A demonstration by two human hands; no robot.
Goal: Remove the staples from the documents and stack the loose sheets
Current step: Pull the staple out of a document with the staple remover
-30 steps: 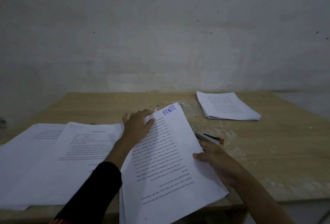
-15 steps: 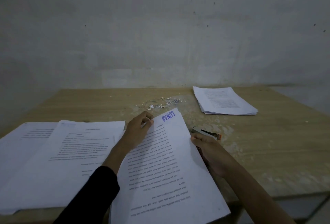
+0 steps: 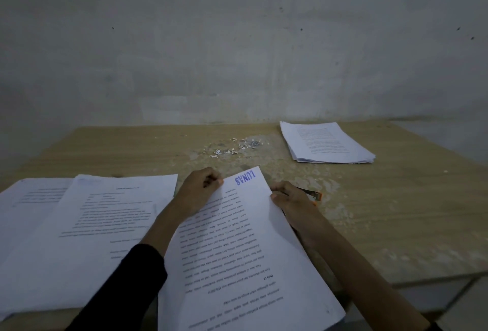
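Observation:
A stapled document [image 3: 245,246] with a blue "LUNAS" stamp lies upside down to me at the table's near edge. My left hand [image 3: 200,189] pinches its far left corner. My right hand [image 3: 291,202] grips its right edge and also holds a staple remover [image 3: 314,194] with an orange tip, which pokes out past the fingers. A stack of loose sheets [image 3: 326,143] sits at the far right of the table. A scatter of pulled staples [image 3: 232,147] lies at the middle back.
Two more documents [image 3: 87,230] overlap on the left, reaching past the wooden table's [image 3: 396,212] near edge. A grey wall stands right behind the table. The tabletop is worn and flaky around the middle.
Both hands slid up the stamped document toward its far end. My left hand closed into a pinch on the corner, and my right hand moved from mid edge to near the top.

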